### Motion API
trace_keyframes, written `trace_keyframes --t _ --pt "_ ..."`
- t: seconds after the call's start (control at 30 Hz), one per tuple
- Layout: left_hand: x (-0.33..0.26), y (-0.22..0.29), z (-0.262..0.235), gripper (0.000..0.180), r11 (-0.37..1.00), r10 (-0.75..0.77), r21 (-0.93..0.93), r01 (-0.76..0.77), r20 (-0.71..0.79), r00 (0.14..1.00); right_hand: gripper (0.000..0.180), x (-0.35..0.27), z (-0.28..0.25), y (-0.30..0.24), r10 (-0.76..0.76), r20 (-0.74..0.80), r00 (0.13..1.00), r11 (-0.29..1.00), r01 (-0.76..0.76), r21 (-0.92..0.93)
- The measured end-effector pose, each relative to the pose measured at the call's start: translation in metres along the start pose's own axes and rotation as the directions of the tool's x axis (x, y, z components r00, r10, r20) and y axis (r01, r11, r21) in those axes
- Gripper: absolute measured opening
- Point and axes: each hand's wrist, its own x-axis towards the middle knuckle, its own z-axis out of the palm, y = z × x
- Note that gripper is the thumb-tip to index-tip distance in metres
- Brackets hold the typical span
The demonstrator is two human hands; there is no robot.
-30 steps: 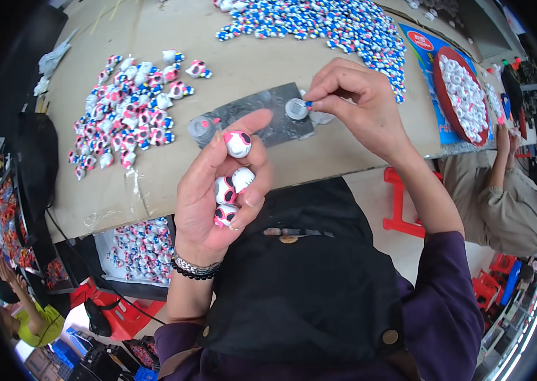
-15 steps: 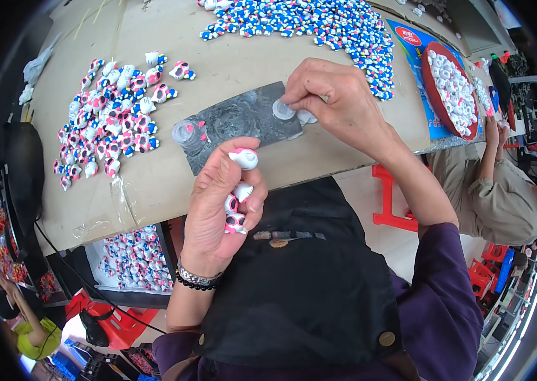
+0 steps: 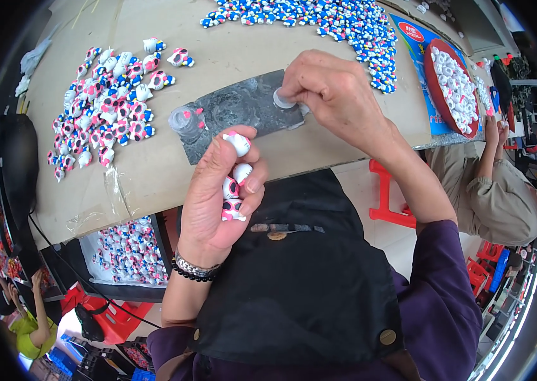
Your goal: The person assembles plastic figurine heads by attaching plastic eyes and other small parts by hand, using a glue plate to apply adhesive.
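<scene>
Several small white-and-pink figurine heads [image 3: 238, 145] sit in a column in my left hand [image 3: 204, 213]; its thumb and forefinger grip the topmost one. My right hand [image 3: 338, 92] is closed in a pinch over a small clear round dish [image 3: 280, 99] at the right end of a dark grey slab [image 3: 237, 105]. Whatever lies between those fingertips is hidden. At the slab's left end stands another clear round dish [image 3: 181, 119], with small pink pieces [image 3: 200, 119] beside it.
Finished-looking white, pink and blue figurines [image 3: 106, 105] are heaped on the left of the table. Blue-and-white bodies [image 3: 319, 14] spread across the back. A red bowl [image 3: 432, 82] of white heads stands right. Below the table edge, an open drawer [image 3: 130, 254] holds more figurines.
My right fingertips have lowered further onto the right dish and now cover part of it. The head at my left fingertips has turned slightly. The whole view has shifted a little.
</scene>
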Motion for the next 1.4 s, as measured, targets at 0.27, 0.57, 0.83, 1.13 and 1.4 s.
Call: trace_keyframes --t 0.27,0.57,0.83,1.13,1.4 --pt "0.003 -0.001 0.01 0.044 0.999 -0.039 0.024 0.039 -0.011 0.999 0.015 -0.008 -0.001 0.001 0.027 -0.024 0.999 0.998 -0.029 -0.064" --pt "0.01 -0.004 0.015 0.04 0.995 -0.057 0.083 0.056 0.009 0.998 0.012 -0.017 0.0 0.0 0.538 -0.175 0.825 0.715 -0.336 0.613" --pt "0.015 -0.005 0.022 0.042 0.988 0.0 0.153 0.001 -0.005 1.0 0.013 -0.023 0.007 -0.024 0.579 -0.169 0.798 0.582 -0.259 0.771" --pt "0.018 -0.016 0.023 0.035 0.876 0.233 0.433 -0.211 0.002 0.972 0.013 -0.03 0.014 -0.046 0.569 -0.156 0.808 0.432 -0.132 0.892" --pt "0.015 -0.017 0.022 0.032 0.743 0.368 0.569 -0.353 0.093 0.925 0.013 -0.029 0.016 -0.054 0.523 -0.171 0.835 0.52 -0.154 0.84"
